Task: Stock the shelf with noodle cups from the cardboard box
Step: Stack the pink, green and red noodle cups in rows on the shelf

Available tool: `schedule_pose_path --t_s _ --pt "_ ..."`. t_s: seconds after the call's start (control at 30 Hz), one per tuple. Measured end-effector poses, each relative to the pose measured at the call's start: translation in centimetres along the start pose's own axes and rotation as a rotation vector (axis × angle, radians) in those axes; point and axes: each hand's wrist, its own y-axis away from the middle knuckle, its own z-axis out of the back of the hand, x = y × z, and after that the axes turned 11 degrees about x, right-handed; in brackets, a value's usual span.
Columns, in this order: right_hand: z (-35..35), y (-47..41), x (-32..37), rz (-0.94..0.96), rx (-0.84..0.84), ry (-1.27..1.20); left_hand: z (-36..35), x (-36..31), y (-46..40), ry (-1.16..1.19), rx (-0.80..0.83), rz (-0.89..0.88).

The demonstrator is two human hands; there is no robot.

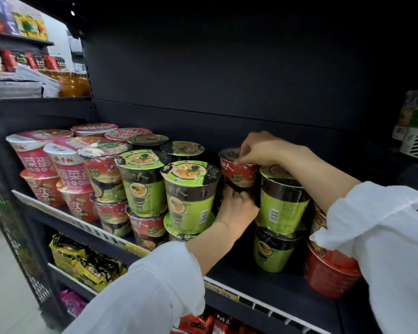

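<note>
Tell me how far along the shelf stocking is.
Well along: stacked cups fill the shelf's left side. In hand: both hands, left hand and right hand, hold a red cup at the back. Left: bare shelf space at right. The box is out of view.

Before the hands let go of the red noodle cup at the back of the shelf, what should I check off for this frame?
1. Right hand pinches the rim of the red noodle cup: ok.
2. Left hand steadies the cup's lower side: ok.
3. Whatever the cup sits on: cannot tell, hidden.
4. Neighbouring stack of green noodle cups upright: ok.
5. Black metal shelf has bare room in front: ok.
6. Cardboard box in view: not ok.
</note>
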Motion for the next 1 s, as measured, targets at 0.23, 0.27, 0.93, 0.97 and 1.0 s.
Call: schedule_pose_path --t_s 0.23,0.27,0.93,0.97,1.0 --pt "-0.7 -0.2 -0.2 -0.026 0.02 0.029 0.8 1.0 -0.1 0.062 0.096 -0.081" --pt "-0.8 -0.2 -0.2 -0.017 0.023 0.044 0.2 1.0 -0.7 0.024 0.034 -0.1" --pt "-2.3 0.6 -0.2 0.116 -0.036 0.062 -0.6 -0.4 1.6 0.038 -0.036 -0.107" --pt "-2.2 0.7 -0.1 0.12 -0.035 0.055 -0.6 -0.1 1.2 0.017 -0.044 -0.143" --pt "-2.2 0.7 0.0 0.122 -0.031 0.049 -0.5 0.2 1.1 -0.003 -0.053 -0.165"
